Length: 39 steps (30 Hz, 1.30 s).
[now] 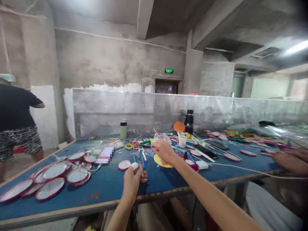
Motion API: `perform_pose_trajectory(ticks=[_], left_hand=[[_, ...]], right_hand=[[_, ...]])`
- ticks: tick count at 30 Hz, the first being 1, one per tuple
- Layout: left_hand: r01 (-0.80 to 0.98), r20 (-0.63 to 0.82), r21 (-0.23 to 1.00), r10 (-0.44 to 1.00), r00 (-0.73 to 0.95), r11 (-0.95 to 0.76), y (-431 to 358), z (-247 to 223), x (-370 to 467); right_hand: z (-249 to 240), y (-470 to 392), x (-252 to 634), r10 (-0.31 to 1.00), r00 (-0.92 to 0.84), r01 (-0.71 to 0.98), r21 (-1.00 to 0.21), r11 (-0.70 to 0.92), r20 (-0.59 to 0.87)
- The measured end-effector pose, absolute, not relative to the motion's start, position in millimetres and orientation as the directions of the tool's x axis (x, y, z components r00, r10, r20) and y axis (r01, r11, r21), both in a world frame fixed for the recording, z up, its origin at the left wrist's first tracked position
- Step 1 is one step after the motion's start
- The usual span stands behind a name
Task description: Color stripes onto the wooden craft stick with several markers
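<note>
The left hand [132, 177] is resting just above the near edge of the tabletop [106, 184], around its middle, and its fingers are curling closed about some slim sticks [140, 164], whose ends are pointing toward the far edge. Something white is showing by the thumb; whether it is a held piece or a wrapping on a finger, I cannot tell.

The right hand [165, 152] is hanging farther in from the near edge, its fingers bending down in front of a clear tub [162, 138] and over a yellow disc [166, 164]. Its fingertips are too blurred to show how far they are parting or whether they are pinching anything.

The step in hand seems to be picking among small pieces with the right while the left is keeping the sticks ready. That move seems to be calling for a light fingertip pinch that is leaving the surrounding scraps [146, 149] alone.

One red-rimmed disc [124, 165] is lying just left of the sticks, and a pile of discs [55, 171] is spreading toward the left corner. A green bottle [123, 131] and a black flask [189, 122] are standing near the far edge. A co-worker's arm [290, 162] is showing near the right end.
</note>
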<state>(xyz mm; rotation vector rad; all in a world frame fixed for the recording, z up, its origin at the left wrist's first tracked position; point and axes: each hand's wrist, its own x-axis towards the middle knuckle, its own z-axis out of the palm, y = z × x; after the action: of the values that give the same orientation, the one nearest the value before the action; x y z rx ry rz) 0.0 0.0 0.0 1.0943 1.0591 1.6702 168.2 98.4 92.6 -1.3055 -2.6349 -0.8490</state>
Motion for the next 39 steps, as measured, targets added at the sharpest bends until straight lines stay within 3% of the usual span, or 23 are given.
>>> perform_pose_trajectory(ticks=[12,32,39], left_hand=[[-0.231,0.234,0.93,0.945,-0.229,-0.286,5,-4,0],[-0.287,0.234,0.907,0.936,-0.264,-0.308,7,-7,-5],[-0.3,0.211,0.909,0.941,-0.265,-0.289,4,-7,-5]], right_hand=[[70,132,116,0.775,-0.63,0.687,0.494,0.532,0.041],[75,149,117,0.786,-0.618,0.669,0.517,0.534,-0.012],[68,146,106,0.681,-0.732,0.581,0.484,0.654,-0.041]])
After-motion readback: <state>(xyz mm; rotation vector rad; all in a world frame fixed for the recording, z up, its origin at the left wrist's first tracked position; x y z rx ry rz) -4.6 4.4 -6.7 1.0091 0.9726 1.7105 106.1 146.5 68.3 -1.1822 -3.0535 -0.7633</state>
